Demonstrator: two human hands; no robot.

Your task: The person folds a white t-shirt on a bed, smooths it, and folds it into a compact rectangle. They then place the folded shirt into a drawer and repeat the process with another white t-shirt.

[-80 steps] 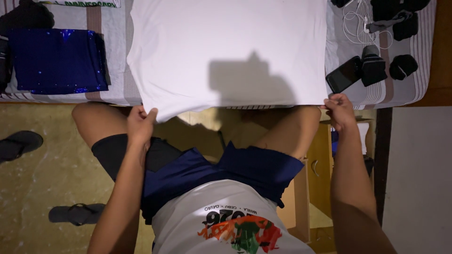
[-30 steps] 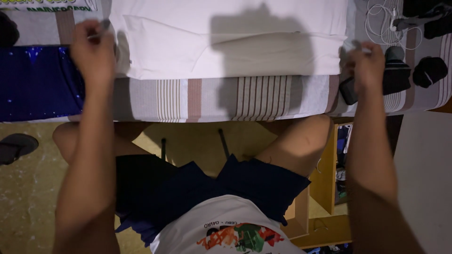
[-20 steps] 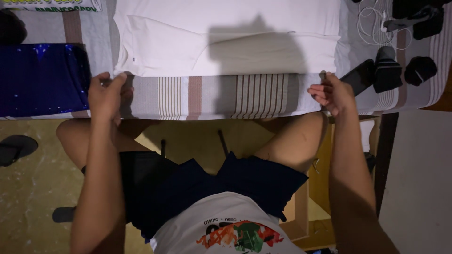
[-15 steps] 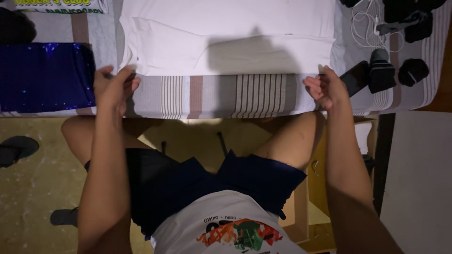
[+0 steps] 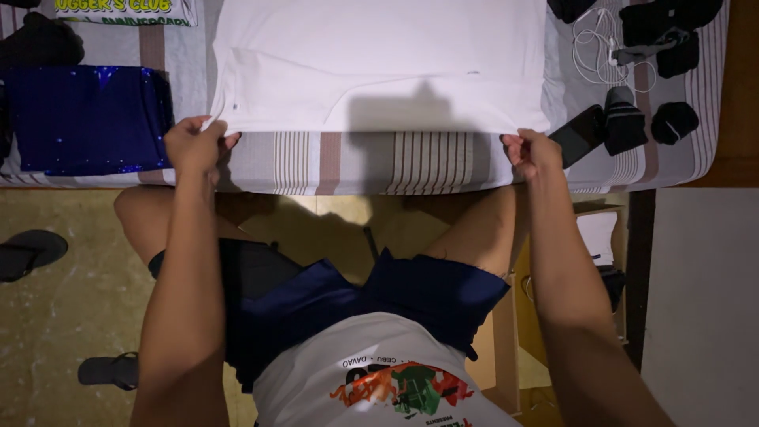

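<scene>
Both hands have closed back onto the white shirt (image 5: pixel 379 71): left hand (image 5: pixel 194 145) and right hand (image 5: pixel 531 152) pinch its near corners. We should lift evenly, keeping the edge taut.

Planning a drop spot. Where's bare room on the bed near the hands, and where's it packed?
Free: the striped sheet strip between the white shirt fold and the bed edge, from left hand to right hand. Crowded: right of the shirt, with a phone, rolled dark socks and a white cable; left, the blue folded cloth fills the sheet.
</scene>
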